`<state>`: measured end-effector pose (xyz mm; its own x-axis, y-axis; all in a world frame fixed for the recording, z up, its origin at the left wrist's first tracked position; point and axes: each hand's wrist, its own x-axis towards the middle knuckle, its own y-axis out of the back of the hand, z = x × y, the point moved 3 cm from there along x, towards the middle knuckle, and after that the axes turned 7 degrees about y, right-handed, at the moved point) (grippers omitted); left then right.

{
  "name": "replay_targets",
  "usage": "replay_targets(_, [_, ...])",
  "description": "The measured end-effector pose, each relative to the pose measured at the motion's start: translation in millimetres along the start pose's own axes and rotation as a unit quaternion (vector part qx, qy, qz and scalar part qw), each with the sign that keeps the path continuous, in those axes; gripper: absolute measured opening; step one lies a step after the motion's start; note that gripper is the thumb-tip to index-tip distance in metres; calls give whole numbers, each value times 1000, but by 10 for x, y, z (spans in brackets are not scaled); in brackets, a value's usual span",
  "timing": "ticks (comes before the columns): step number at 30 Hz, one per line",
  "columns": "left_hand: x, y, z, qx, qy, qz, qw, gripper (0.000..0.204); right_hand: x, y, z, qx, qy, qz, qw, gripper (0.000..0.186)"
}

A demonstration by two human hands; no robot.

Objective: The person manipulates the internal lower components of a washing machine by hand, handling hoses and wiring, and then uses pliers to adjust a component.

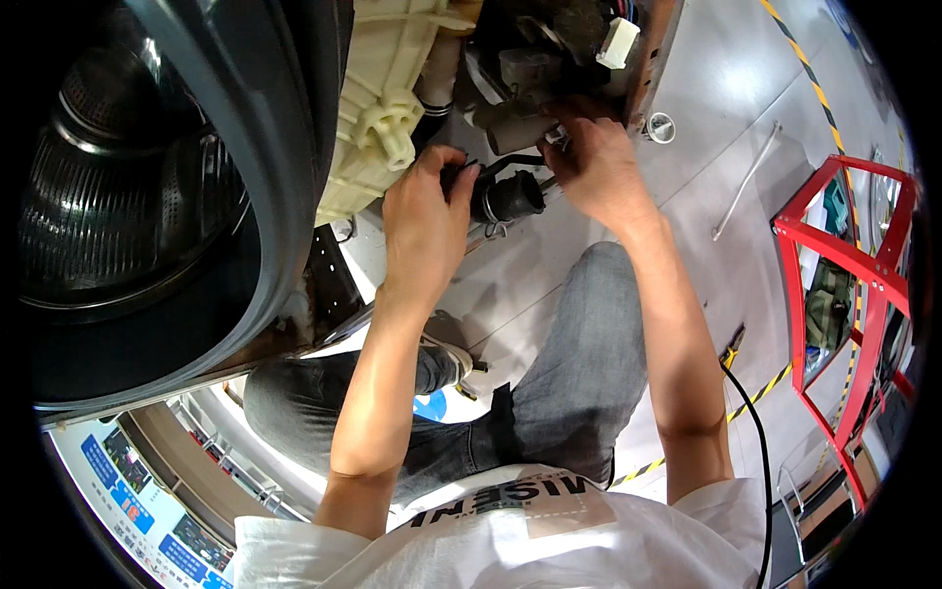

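Observation:
Next to the cream plastic tub (378, 133) of an opened washing machine, my left hand (425, 211) is closed, thumb and fingers pinching the left end of a black rubber hose (514, 196). The hose's wide open mouth points right, and a wire clamp hangs below it. A thin black tube (512, 163) runs just above, between the two hands. My right hand (596, 162) is bent over a grey-brown cylindrical part (518, 134) inside the machine's base. Its fingers are closed around a small pale piece (556, 134), too covered to name.
A large grey door gasket (257, 147) and steel drum (118, 226) fill the left. A white connector block (618, 43) hangs near the rusty frame edge (655, 59). On the floor lie a small white cup (660, 128), a metal rod (746, 182) and pliers (732, 346); a red rack (844, 250) stands right.

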<state>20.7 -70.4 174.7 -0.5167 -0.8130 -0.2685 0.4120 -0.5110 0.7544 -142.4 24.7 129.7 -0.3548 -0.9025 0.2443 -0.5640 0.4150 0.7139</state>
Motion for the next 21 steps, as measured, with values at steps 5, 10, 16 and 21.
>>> replay_targets(5, [131, -60, 19, -63, 14, -63, 996, 21, 32, 6, -7, 15, -40, -30, 999, 37])
replay_targets(10, [134, -50, 246, -53, -95, -121, 987, 35, 1, 15, 30, 11, -29, -24, 999, 38])
replay_targets(16, [270, -25, 100, -125, 30, -321, 938, 41, -44, 43, -44, -34, -13, 0, 999, 38])
replay_targets(21, [366, -68, 175, 53, 59, -182, 980, 41, -117, -54, -68, -150, 19, -4, 988, 42])
